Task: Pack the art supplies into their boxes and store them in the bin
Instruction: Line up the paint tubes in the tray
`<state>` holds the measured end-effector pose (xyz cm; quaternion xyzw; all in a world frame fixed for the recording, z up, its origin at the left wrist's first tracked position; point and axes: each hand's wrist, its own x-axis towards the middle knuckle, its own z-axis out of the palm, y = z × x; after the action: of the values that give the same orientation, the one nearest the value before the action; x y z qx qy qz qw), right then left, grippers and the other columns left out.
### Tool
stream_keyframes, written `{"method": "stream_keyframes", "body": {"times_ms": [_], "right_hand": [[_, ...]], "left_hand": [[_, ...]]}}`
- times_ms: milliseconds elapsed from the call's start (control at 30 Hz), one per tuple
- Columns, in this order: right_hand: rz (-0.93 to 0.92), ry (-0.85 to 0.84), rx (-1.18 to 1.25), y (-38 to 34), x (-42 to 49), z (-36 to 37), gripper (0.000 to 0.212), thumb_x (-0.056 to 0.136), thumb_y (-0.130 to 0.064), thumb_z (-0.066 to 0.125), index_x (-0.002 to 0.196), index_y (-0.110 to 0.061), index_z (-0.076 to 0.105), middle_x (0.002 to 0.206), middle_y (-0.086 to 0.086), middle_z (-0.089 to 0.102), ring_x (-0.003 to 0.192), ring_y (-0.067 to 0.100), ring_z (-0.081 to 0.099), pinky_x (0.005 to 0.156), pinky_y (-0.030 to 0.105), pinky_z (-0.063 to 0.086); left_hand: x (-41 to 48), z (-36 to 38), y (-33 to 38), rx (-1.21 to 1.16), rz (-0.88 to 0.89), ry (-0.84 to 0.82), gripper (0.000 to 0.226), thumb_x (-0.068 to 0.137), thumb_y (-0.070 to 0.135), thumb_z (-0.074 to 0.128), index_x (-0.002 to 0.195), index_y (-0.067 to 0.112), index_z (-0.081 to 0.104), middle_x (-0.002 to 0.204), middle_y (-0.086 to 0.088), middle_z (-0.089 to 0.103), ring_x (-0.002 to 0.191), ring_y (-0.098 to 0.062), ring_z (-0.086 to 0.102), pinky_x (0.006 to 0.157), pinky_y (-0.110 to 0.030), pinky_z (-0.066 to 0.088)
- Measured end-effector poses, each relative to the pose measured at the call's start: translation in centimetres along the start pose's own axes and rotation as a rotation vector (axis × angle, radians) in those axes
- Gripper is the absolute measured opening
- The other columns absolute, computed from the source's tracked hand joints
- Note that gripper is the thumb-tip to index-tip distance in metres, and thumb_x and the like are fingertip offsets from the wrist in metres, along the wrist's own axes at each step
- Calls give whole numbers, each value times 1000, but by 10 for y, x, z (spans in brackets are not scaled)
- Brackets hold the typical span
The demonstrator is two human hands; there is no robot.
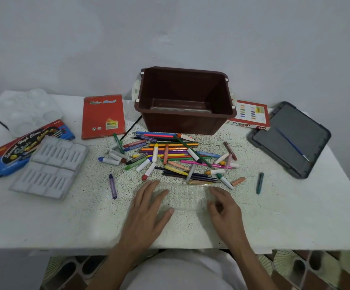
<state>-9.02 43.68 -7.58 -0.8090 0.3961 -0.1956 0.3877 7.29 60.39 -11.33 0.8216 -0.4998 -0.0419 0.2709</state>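
Clear plastic, almost lost against the speckled table (82,218), lies nearest me: a tray (183,198) whose edges I can barely trace. My left hand (147,206) rests flat on its left end, fingers spread. My right hand (225,207) sits at the right end, fingers curled; I cannot tell whether it pinches the rim. Beyond, crayons and pencils (170,158) lie heaped. The brown bin (182,124) stands behind them, hiding part of a box (251,116) reading "OIL PASTELS". The red box (103,116) has a blurred title.
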Motion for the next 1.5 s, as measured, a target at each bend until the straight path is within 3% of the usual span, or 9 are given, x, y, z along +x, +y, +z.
{"method": "stream_keyframes", "body": {"times_ms": [167, 267, 333, 533, 667, 833, 1000, 1167, 1500], "right_hand": [[-19, 18, -31, 0, 13, -8, 33, 93, -3, 58, 124, -13, 66, 117, 0, 57, 77, 1, 59, 69, 4, 41], [-77, 154, -172, 2, 26, -19, 30, 94, -5, 58, 122, -10, 67, 109, 6, 60, 82, 17, 61, 72, 26, 49], [-117, 190, -327, 6, 39, -26, 29, 92, -5, 59, 120, -9, 66, 105, 10, 61, 88, 26, 59, 70, 30, 45], [-194, -20, -596, 16, 63, -32, 32, 91, -3, 57, 122, -8, 64, 112, 14, 67, 93, 33, 53, 70, 38, 45], [-234, 15, -530, 15, 59, -33, 37, 91, 0, 55, 126, -9, 62, 111, 13, 67, 92, 29, 54, 72, 37, 45], [-21, 19, -18, -2, 41, -42, 38, 94, -8, 61, 125, -30, 62, 83, -6, 63, 68, 2, 58, 61, 11, 44], [80, -67, 123, 2, 28, -37, 23, 90, -11, 69, 109, -24, 66, 76, -2, 64, 64, -1, 58, 65, 14, 46], [103, -63, 86, -2, 29, -32, 19, 90, -13, 70, 104, -25, 63, 79, 6, 67, 70, 14, 62, 61, 14, 47], [-26, -127, -200, 7, 33, -28, 29, 91, -22, 69, 120, -18, 66, 80, 3, 60, 68, 7, 54, 59, 15, 35]], "left_hand": [[-1, 2, 0, 25, 26, 30, 46, 101, 46, 44, 136, 19, 55, 155, -4, 35, 149, -22, 21, 116, -43, 31], [-1, 3, 0, 44, 33, 37, 48, 101, 48, 42, 137, 19, 54, 155, -3, 34, 149, -20, 19, 119, -38, 25], [-1, 3, -1, 51, 35, 30, 49, 101, 49, 40, 138, 19, 53, 156, -3, 33, 150, -20, 17, 119, -38, 24], [-4, 6, -2, 45, 11, -12, 58, 101, 57, 34, 147, 24, 44, 164, 1, 18, 152, -17, 6, 119, -37, 19], [-5, 6, -1, 60, 19, -17, 58, 101, 55, 33, 149, 24, 41, 165, -2, 13, 153, -18, 3, 120, -36, 21], [-6, 9, -4, 76, 23, -21, 57, 101, 54, 33, 150, 25, 40, 165, -3, 11, 153, -18, 4, 118, -38, 21], [-4, 10, -4, 76, -7, -51, 60, 101, 60, 27, 151, 28, 36, 166, 1, 7, 152, -15, 0, 118, -42, 23], [-4, 9, -3, 105, -44, -83, 64, 100, 65, 20, 153, 32, 31, 165, 6, 1, 152, -11, -6, 120, -43, 16], [-1, 7, -1, 102, -58, -91, 64, 99, 67, 20, 150, 30, 33, 165, 7, 8, 152, -14, 7, 118, -41, 21]]}}
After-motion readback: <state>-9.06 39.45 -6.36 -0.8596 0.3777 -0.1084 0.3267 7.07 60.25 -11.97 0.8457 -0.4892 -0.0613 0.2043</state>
